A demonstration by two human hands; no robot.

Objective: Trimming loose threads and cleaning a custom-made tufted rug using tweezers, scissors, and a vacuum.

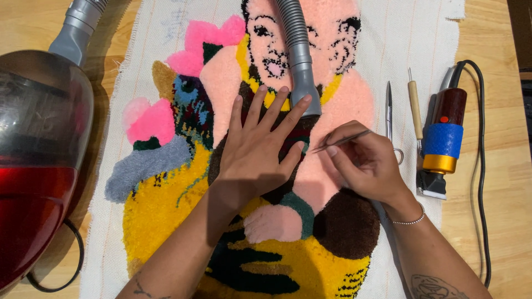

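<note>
Here, the tufted rug (288, 221) lies fully piled on the desk (499, 166). The left hand (260, 149) presses flat, fingers spread, near the rug's middle; the right hand (366, 163) pinches thin tweezers (341, 140) just beside it, so detail cleanup seems unfinished.

There is one view, from a camera worn on the person's head, looking almost straight down and close in. The rug (288, 182) fills the middle of the frame, its far end cut off by the top edge and its near end by the bottom edge. Both forearms come in from the bottom edge over the rug. Left of the rug the vacuum cleaner (39, 166) is cropped by the frame's edge; right of the rug a strip of wooden table (504, 166) shows.
</note>
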